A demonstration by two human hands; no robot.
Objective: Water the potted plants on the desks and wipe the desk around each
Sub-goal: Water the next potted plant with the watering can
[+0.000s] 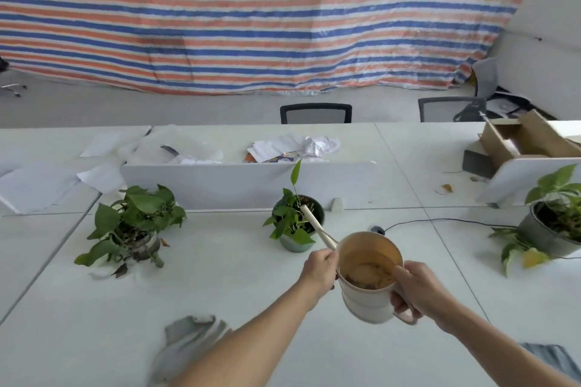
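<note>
Watering can point(367, 289) held over a white desk point(220, 276), striped tarp point(251, 19) far behind.
Right hand point(418, 289) curls round its handle; left hand point(319, 267) pinches the spout point(314, 226), tip above the middle potted plant point(295, 223).

Head-worn view, facing forward and down, desk point(220, 276) near

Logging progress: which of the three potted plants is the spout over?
The middle plant, in the dark green pot: the watering can spout reaches over its rim. The left plant and right plant stand aside.
</note>
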